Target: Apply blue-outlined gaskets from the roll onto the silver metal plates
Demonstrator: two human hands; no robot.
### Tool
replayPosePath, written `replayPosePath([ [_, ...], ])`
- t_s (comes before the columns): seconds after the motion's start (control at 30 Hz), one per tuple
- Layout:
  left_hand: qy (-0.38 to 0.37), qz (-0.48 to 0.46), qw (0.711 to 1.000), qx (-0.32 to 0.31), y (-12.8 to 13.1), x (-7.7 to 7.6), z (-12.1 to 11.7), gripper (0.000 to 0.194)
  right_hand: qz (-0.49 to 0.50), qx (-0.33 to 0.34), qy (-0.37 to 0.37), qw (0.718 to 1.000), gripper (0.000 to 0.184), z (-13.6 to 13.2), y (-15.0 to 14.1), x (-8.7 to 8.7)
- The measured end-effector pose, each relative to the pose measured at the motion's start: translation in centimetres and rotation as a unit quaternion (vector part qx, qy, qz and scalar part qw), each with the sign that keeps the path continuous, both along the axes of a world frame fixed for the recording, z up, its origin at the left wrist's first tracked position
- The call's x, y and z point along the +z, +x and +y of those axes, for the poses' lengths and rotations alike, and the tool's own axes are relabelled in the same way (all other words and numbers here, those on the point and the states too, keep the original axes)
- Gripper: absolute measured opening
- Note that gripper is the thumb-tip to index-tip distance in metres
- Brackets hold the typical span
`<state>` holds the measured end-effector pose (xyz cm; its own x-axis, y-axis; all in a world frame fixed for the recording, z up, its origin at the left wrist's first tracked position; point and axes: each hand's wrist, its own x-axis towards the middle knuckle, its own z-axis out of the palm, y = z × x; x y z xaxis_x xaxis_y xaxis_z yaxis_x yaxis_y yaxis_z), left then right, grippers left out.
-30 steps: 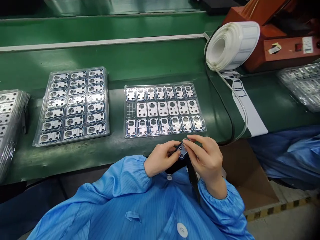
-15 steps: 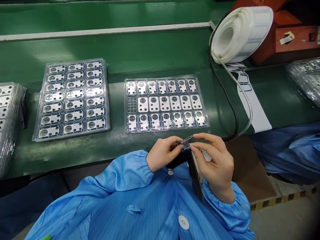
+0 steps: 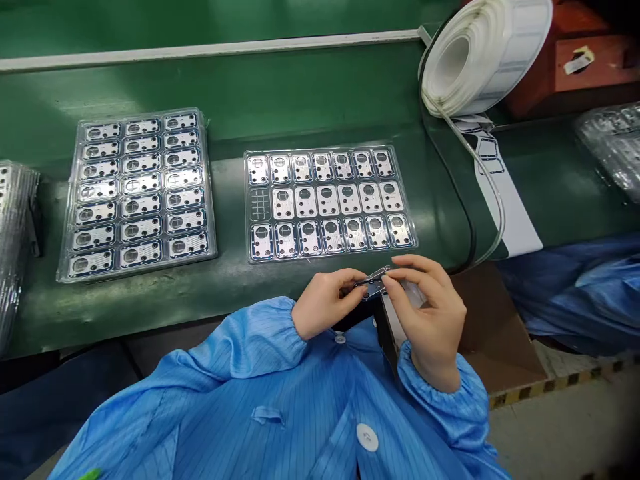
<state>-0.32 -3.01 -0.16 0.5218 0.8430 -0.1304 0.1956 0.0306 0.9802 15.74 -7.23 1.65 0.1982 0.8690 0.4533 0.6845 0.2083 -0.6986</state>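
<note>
Close to my body, at the bench's front edge, my left hand (image 3: 327, 300) pinches a small flat silver-and-dark metal plate (image 3: 374, 287) between thumb and fingers. My right hand (image 3: 431, 317) has its thumb and fingertips closed on the plate's right end, while the upper finger is lifted a little. Fingertips cover part of the plate. Just beyond the hands lies a clear plastic tray (image 3: 261, 205) filled with rows of silver plates with round dark windows. One pocket, at the left of its middle row, holds no plate.
At left stands a stack of filled trays (image 3: 212, 227), with more stacked trays (image 3: 20, 260) at the far left. A label roll (image 3: 480, 57) and cables (image 3: 465, 220) are at the right, beside an orange machine (image 3: 590, 73). A cardboard box (image 3: 505, 333) sits below.
The right hand's upper finger has lifted off the plate, and its thumb has shifted slightly up along it. The left hand keeps its pinch. The whole view has shifted slightly.
</note>
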Motion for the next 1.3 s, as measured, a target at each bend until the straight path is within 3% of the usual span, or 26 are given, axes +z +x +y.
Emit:
replayPosePath([
  [0.13, 0.004, 0.005, 1.0, -0.008, 0.0, 0.3, -0.2, 0.019, -0.011, -0.026, -0.012, 1.0, 0.004, 0.7, -0.2, 0.0],
  [1.1, -0.029, 0.025, 0.999, -0.004, -0.3, 0.4, -0.3, 0.027, -0.077, -0.02, 0.003, 0.997, 0.004, 1.1, -0.1, -1.3],
  [1.3, -0.056, 0.017, 0.998, 0.004, -0.2, 0.3, -0.4, 0.025, -0.055, -0.052, -0.001, 0.997, 0.037, 0.9, -0.3, -1.6],
])
